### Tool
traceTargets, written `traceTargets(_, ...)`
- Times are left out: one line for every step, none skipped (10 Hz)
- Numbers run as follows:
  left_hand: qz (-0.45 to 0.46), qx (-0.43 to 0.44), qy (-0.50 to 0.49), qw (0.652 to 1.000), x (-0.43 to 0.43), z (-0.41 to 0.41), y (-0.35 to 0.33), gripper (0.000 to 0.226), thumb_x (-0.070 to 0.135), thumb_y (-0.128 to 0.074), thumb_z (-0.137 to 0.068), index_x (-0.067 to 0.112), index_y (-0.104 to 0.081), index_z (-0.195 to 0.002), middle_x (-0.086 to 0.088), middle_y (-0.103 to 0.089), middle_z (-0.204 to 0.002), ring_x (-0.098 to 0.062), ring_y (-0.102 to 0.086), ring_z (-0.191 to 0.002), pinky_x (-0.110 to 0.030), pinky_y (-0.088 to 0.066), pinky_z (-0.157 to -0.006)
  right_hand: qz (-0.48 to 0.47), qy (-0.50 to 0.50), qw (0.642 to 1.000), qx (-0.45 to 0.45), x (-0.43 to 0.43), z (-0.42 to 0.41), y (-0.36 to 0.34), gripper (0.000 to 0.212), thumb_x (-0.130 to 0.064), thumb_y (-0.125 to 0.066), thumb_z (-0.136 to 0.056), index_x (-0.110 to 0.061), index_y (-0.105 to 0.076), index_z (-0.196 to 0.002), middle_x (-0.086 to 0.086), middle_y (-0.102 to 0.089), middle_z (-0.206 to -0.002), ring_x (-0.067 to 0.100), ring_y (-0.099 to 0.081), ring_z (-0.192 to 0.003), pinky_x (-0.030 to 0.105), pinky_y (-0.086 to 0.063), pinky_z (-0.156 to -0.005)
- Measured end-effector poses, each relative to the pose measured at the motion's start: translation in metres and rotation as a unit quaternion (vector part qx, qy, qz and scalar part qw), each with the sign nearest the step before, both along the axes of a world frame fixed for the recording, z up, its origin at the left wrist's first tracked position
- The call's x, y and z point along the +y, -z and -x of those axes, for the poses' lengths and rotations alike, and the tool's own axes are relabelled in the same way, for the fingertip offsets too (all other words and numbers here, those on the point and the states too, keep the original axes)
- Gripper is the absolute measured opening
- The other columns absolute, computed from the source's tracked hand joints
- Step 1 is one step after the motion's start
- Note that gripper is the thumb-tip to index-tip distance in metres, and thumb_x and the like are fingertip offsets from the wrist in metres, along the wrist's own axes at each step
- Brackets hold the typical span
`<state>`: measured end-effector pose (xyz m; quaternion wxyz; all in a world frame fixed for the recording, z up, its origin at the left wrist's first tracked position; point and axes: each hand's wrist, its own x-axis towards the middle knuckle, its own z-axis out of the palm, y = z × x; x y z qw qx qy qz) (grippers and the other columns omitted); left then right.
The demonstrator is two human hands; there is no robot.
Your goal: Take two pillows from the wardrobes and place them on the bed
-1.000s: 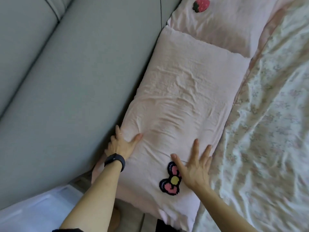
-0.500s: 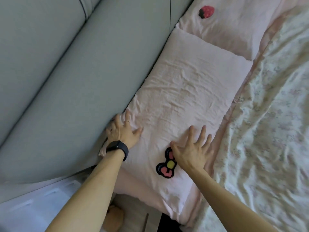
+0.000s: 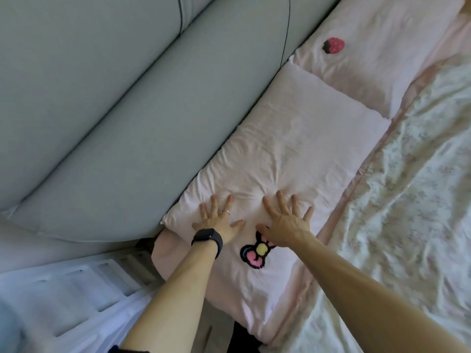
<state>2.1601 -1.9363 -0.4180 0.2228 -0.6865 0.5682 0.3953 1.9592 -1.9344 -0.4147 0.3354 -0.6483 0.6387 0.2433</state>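
A pale pink near pillow lies flat on the bed, its long axis running along the grey padded headboard, from the lower left of the view up toward the upper right. One long edge presses against the headboard; the other long edge meets the floral quilt. Its near end, the one farthest from the second pillow, carries an embroidered bow patch in pink, black and yellow, and hangs toward the bed's edge.

Beyond the near pillow's far end, end to end and touching it, lies the second pillow, also pink, with a strawberry patch on it. It follows the same line along the headboard.

Both hands rest on the near pillow, just past the bow patch. The left hand lies palm down with fingers spread, its grip open and holding nothing; a dark watch is on the wrist and a ring on one finger. The right hand is likewise flat and spread, grip open, thumb touching the bow patch. The fabric puckers between the two hands, with creases radiating out from them.

Below the headboard, beside the near pillow's hanging end, a translucent white plastic box shows.
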Motion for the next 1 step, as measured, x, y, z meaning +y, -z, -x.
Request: traceTargets(-0.004,0.038,0.017,0.999,0.0042,-0.0144,-0.0306,0.071,0.058,-0.044,-0.096,0.038,-0.015,-0.158,0.002,-0.011,-0.168,-0.029,-0.022,-0.151,-0.054,-0.033,-0.114,0.004,-0.024,0.999,-0.038,-0.0106,-0.0025,-0.0443,0.064,-0.057,-0.038,-0.101,-0.04,-0.019,-0.16,0.0,-0.011,-0.171,0.029,0.016,-0.156,0.072,0.004,-0.116)
